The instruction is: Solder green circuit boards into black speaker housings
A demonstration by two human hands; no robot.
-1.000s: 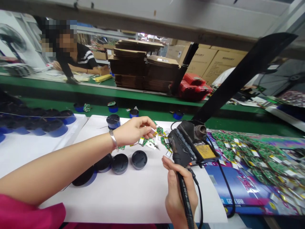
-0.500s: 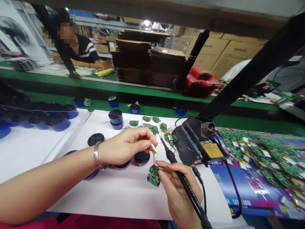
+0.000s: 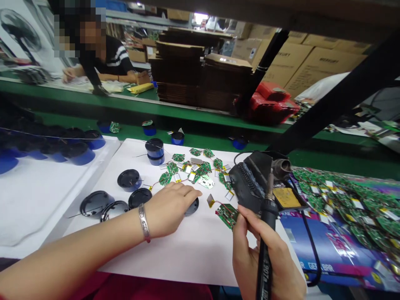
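Note:
In the head view, my right hand [image 3: 265,250] pinches a green circuit board [image 3: 227,216] between thumb and fingertips. The same hand also grips a black soldering iron [image 3: 266,233], its metal tip pointing up. From the board, thin wires lead to a small silver battery with yellow tape [image 3: 210,201], dangling at its left. My left hand [image 3: 170,206] lies palm down over a round black-topped cup [image 3: 191,207], fingers stretched to the right; its thumb is hidden. More black round cups [image 3: 129,179] sit beside and behind that hand.
Wired boards and batteries [image 3: 196,168] lie on the white sheet [image 3: 175,254]. A soldering stand [image 3: 250,179] with a yellow sponge [image 3: 285,197] is at right, before a heap of boards [image 3: 350,204]. Blue cups [image 3: 75,152] stand left. Another person [image 3: 115,62] sits across the bench.
My left hand has let go of the battery and moved down-left onto the black-topped cup. My right hand has shifted right with the board, and the soldering iron has swung more upright.

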